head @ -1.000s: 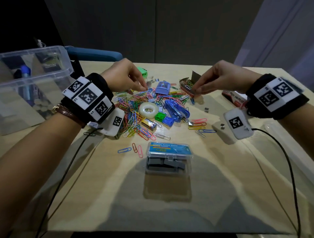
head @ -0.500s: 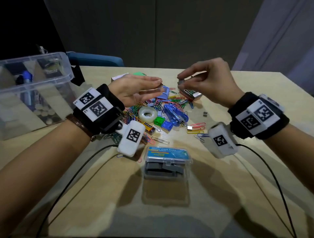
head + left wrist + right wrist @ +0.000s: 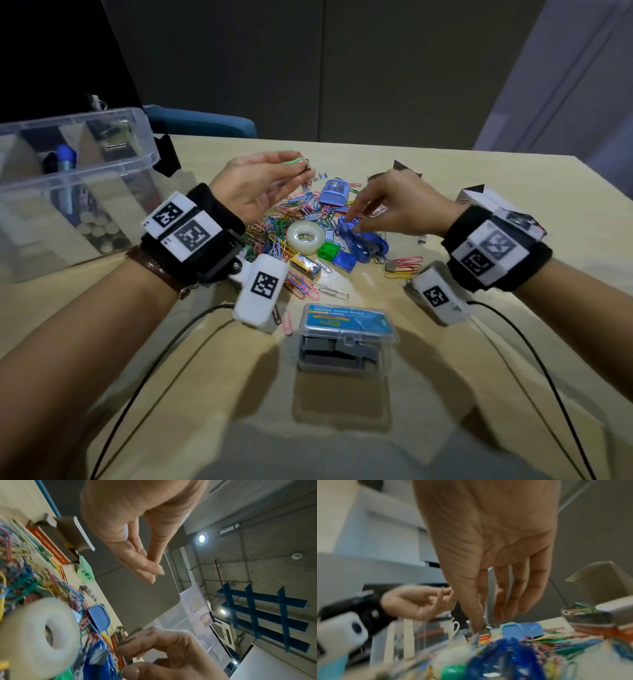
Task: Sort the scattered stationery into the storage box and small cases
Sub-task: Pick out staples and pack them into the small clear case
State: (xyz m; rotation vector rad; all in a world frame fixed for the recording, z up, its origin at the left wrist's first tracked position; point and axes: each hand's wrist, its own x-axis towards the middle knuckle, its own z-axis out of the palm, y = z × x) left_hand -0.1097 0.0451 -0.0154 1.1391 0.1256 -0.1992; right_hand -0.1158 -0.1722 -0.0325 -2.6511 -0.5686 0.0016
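My left hand [image 3: 274, 178] hovers palm-up over the far left of the pile, and its fingertips [image 3: 154, 573] pinch a small grey staple piece [image 3: 306, 167]. My right hand [image 3: 394, 205] reaches down over the blue stapler [image 3: 363, 241]; thumb and forefinger [image 3: 475, 626] pinch a small metal piece just above it. Coloured paper clips [image 3: 277, 233] lie scattered around a tape roll [image 3: 305, 236]. A shut clear case [image 3: 346, 337] of grey staples sits nearest me. The clear storage box [image 3: 113, 164] stands at far left.
A blue sharpener [image 3: 334, 190], a small green one [image 3: 327, 250] and a small blue one [image 3: 344, 262] lie in the pile. An open cardboard clip box [image 3: 583, 616] and a white box [image 3: 479, 198] stand at right. Loose staple pieces [image 3: 89, 592] lie beyond the pile.
Both hands rose from the table and met over the pile. The right hand has since dropped toward the blue stapler, while the left stays raised, palm up.
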